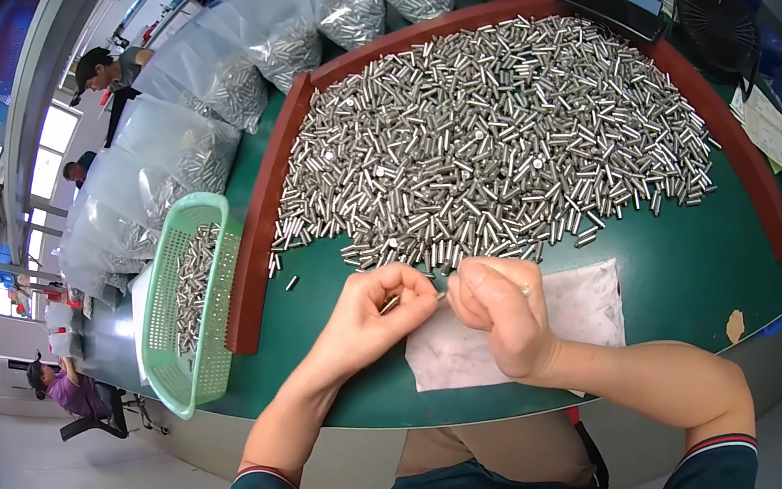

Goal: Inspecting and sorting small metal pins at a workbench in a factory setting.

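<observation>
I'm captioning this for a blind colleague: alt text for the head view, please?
A person's left hand and right hand, close together, before a heap of small metal cylinders on a green table; metal shows in the left. Beyond a dark red border stand a green basket and clear bags of cylinders.

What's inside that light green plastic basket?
The light green plastic basket holds a heap of small metal cylinders. Whatever lies beneath the top layer is covered.
</observation>
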`<state>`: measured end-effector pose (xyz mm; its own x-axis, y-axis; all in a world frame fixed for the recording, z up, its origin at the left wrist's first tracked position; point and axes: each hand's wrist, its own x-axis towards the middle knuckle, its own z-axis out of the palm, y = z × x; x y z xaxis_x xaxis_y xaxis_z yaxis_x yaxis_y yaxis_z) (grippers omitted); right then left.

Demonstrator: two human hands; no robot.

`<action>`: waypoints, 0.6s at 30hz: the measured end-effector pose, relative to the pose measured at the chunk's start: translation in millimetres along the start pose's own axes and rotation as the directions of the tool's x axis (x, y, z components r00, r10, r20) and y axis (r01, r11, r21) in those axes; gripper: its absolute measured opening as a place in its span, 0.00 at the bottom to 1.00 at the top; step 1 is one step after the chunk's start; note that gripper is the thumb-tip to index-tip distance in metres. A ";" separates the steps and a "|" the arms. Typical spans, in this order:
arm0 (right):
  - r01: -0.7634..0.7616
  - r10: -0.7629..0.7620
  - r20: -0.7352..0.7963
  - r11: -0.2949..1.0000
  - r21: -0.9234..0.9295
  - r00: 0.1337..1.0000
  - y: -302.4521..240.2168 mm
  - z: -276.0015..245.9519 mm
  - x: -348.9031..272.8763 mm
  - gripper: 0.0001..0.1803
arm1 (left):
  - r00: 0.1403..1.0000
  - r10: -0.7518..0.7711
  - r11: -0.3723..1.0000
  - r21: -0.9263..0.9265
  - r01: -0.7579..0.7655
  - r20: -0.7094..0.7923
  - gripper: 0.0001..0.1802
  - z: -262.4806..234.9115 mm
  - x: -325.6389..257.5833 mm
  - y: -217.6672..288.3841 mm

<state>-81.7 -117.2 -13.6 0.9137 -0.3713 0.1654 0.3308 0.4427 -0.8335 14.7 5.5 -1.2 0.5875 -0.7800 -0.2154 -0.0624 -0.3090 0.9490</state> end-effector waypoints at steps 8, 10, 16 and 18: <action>-0.067 0.059 0.052 0.984 0.163 0.997 4.9 -4.1 2.7 0.18 | 0.924 -0.106 0.567 -0.741 0.360 0.368 0.10 -22.8 7.8 -9.1; -0.071 0.064 0.052 0.985 0.157 0.997 4.0 -3.2 4.0 0.18 | 0.938 -0.116 0.583 -0.743 0.330 0.326 0.10 -24.4 7.1 -8.1; -0.103 0.099 0.039 0.990 0.093 0.994 0.0 -2.0 6.6 0.21 | 0.996 -0.046 0.825 -0.559 0.084 0.082 0.10 -43.6 7.1 -4.4; -0.107 0.104 0.032 0.990 0.089 0.994 0.8 -4.2 7.7 0.21 | 0.993 -0.021 0.986 -0.167 0.001 -0.116 0.05 -30.1 5.3 0.4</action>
<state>-75.4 -123.1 -15.2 0.9502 -0.2971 0.0943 0.2511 0.5502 -0.7964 42.1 17.6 4.9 0.6786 -0.7047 -0.2072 0.0738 -0.2152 0.9738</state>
